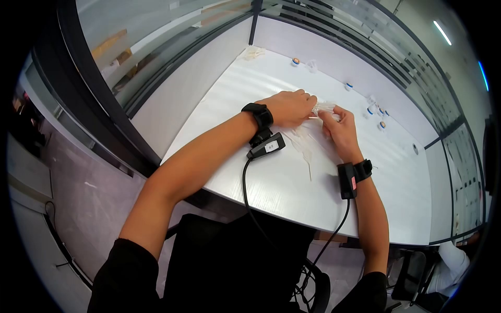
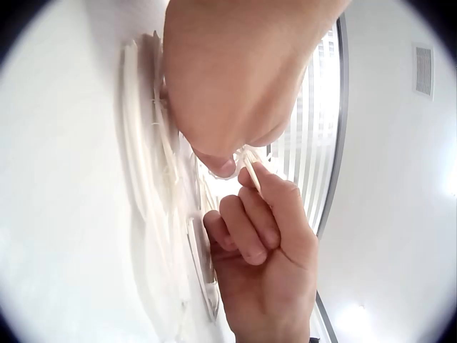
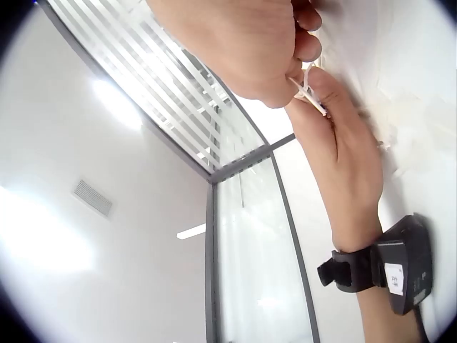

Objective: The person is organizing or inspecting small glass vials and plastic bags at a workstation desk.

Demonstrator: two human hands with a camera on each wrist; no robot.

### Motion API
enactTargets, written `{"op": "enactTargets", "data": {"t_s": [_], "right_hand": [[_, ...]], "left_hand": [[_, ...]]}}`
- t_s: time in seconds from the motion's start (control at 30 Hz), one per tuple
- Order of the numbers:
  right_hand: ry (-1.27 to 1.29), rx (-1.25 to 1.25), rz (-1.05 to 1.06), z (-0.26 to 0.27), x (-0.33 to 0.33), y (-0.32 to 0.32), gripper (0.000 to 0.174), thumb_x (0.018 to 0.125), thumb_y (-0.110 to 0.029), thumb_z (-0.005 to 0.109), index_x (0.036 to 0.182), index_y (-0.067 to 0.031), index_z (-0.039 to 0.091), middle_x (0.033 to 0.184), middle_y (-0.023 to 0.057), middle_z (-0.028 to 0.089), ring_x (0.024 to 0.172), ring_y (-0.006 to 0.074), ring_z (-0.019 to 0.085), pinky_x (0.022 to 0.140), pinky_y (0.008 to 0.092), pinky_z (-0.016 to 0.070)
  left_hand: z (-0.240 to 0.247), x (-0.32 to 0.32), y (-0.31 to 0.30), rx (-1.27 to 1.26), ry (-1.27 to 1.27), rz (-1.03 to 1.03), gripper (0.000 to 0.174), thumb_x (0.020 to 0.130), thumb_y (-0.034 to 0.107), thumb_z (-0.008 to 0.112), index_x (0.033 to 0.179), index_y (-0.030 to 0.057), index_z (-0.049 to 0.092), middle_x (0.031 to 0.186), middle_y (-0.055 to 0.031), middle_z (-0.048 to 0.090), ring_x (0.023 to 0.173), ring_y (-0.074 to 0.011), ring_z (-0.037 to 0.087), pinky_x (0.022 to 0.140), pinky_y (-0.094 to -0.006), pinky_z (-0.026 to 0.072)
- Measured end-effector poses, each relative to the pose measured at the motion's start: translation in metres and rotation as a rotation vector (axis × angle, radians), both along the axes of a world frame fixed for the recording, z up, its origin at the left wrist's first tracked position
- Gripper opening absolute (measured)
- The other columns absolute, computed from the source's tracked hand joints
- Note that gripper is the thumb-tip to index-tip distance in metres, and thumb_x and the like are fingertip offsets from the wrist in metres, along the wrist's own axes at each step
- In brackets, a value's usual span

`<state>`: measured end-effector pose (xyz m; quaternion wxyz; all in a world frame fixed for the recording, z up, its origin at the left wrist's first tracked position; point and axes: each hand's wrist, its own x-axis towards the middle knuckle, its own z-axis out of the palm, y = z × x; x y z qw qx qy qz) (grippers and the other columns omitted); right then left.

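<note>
Both hands meet over the white table (image 1: 250, 172), around a bundle of thin cream-white strips (image 1: 324, 107). My left hand (image 1: 290, 108) has its fingers curled, gripping one side of the bundle; its fingertips are partly hidden in the head view. From the other side, my right hand (image 1: 344, 133) pinches a strip end (image 3: 312, 100) between thumb and forefinger, close to the left hand. More loose strips (image 1: 305, 151) lie on the table just below the hands, and the left wrist view shows long pale strips (image 2: 143, 143) beside the left hand.
Several small blue-and-white containers, among them one with an orange top (image 1: 296, 61), stand toward the back and right. Crumpled clear plastic (image 1: 312, 65) lies near the back panel. A pale pile (image 1: 254, 53) sits in the far left corner. Wrist-camera cables (image 1: 245, 182) hang over the front edge.
</note>
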<state>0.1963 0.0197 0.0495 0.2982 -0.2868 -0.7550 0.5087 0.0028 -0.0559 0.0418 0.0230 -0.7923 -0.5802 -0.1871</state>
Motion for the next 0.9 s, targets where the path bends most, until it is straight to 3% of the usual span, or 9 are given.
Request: {"op": "enactTargets", "data": {"t_s": [0.3, 0.4, 0.7, 0.73, 0.9], "right_hand": [[0.037, -0.032, 0.018, -0.001, -0.001, 0.000, 0.022, 0.094, -0.019, 0.070, 0.101, 0.0021, 0.071, 0.064, -0.0018, 0.058, 0.053, 0.0063, 0.048, 0.051, 0.0247, 0.0355], [0.026, 0.031, -0.002, -0.003, -0.001, -0.001, 0.019, 0.095, -0.019, 0.070, 0.096, -0.0003, 0.069, 0.064, -0.0018, 0.057, 0.052, 0.0063, 0.049, 0.050, 0.0240, 0.0353], [0.095, -0.006, -0.061, -0.014, 0.001, 0.012, 0.021, 0.093, -0.022, 0.071, 0.088, -0.0028, 0.066, 0.061, -0.0021, 0.057, 0.051, 0.0057, 0.048, 0.048, 0.0241, 0.0357], [0.104, -0.006, -0.063, -0.015, 0.002, 0.013, 0.022, 0.093, -0.023, 0.071, 0.088, -0.0024, 0.066, 0.061, -0.0021, 0.057, 0.050, 0.0057, 0.048, 0.048, 0.0242, 0.0359], [0.114, 0.013, -0.085, -0.013, 0.002, 0.011, 0.023, 0.093, -0.024, 0.071, 0.089, -0.0018, 0.068, 0.059, -0.0015, 0.056, 0.050, 0.0056, 0.049, 0.047, 0.0244, 0.0366]], "left_hand": [[0.002, 0.001, -0.002, -0.056, -0.019, 0.011, 0.035, 0.100, 0.024, 0.061, 0.121, -0.0023, 0.053, 0.111, -0.0213, 0.063, 0.106, -0.0373, 0.064, 0.089, -0.0455, 0.0542], [0.003, 0.001, -0.001, -0.054, -0.037, 0.015, 0.035, 0.100, 0.024, 0.061, 0.123, -0.0018, 0.053, 0.117, -0.0208, 0.061, 0.111, -0.0372, 0.062, 0.091, -0.0449, 0.0539], [0.000, -0.004, -0.001, 0.235, -0.145, -0.038, 0.049, 0.093, 0.017, 0.066, 0.136, 0.0004, 0.051, 0.130, -0.0177, 0.056, 0.121, -0.0369, 0.056, 0.103, -0.0457, 0.0480], [0.008, 0.004, -0.005, 0.330, -0.177, -0.007, 0.048, 0.090, 0.008, 0.065, 0.135, 0.0033, 0.052, 0.125, -0.0157, 0.059, 0.116, -0.0350, 0.058, 0.098, -0.0441, 0.0506], [0.045, 0.024, -0.013, 0.822, -0.072, -0.134, 0.048, 0.083, -0.005, 0.066, 0.129, 0.0062, 0.057, 0.104, -0.0098, 0.067, 0.092, -0.0299, 0.066, 0.076, -0.0367, 0.0557]]}}
